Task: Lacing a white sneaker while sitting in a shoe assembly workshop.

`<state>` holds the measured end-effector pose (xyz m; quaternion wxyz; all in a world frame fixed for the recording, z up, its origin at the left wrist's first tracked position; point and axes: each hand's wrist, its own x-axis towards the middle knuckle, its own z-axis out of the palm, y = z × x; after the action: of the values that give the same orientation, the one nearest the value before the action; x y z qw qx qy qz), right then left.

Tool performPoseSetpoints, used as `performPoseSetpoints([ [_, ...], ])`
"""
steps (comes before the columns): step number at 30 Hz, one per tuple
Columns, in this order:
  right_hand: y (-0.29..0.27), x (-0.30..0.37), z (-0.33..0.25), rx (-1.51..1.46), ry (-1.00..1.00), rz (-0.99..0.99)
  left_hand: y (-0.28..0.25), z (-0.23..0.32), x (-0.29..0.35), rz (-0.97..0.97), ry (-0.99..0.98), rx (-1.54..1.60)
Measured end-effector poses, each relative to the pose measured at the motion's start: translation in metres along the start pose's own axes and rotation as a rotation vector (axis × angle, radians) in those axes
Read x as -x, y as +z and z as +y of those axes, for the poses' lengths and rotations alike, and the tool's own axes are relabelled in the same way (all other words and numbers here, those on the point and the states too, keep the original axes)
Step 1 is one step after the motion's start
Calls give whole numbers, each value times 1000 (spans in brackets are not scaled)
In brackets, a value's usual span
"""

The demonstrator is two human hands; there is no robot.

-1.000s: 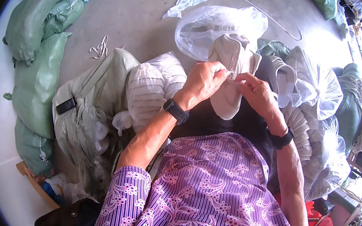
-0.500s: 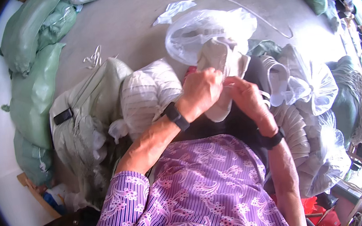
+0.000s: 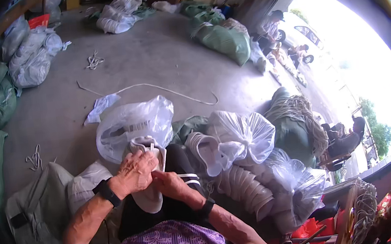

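A pale grey-white shoe (image 3: pixel 148 202) lies over my lap, its toe toward me and its opening away. My left hand (image 3: pixel 137 170) is closed over the lacing area, with its fingertips folded down onto the shoe. Close beside it, my right hand (image 3: pixel 172 184) is pinched at the shoe's right edge. Whatever lies between its fingertips is too small to make out. Just beyond the shoe sits a clear plastic bag (image 3: pixel 122 115). Stacked pale shoes (image 3: pixel 244 187) and another light shoe (image 3: pixel 205 152) rest to my right.
A knotted clear bag (image 3: pixel 245 133) and a green sack (image 3: pixel 291 133) stand at right. White cord (image 3: pixel 162 85) and a scrap of plastic (image 3: pixel 101 107) lie on the concrete floor. More sacks (image 3: pixel 225 40) line the far side. People (image 3: pixel 269 29) are near the bright doorway.
My view has swung up and to the right, showing more floor and the doorway. Both hands stay at the shoe; the left now covers more of its top.
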<state>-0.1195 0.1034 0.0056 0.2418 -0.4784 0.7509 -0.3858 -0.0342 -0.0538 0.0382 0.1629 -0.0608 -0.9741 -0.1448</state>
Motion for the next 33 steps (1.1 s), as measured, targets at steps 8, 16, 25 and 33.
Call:
performPoseSetpoints([
  [8,-9,-12,0,54,30,-50,-10,-30,-12,-335,-78,164],
  [16,2,-27,-11,189,148,4,-18,-40,15,-283,9,303],
  [25,-1,-38,-3,229,55,-29,-1,-34,33,-18,-8,480],
  [33,-6,-45,-8,376,-19,-282,15,-31,36,106,-54,492],
])
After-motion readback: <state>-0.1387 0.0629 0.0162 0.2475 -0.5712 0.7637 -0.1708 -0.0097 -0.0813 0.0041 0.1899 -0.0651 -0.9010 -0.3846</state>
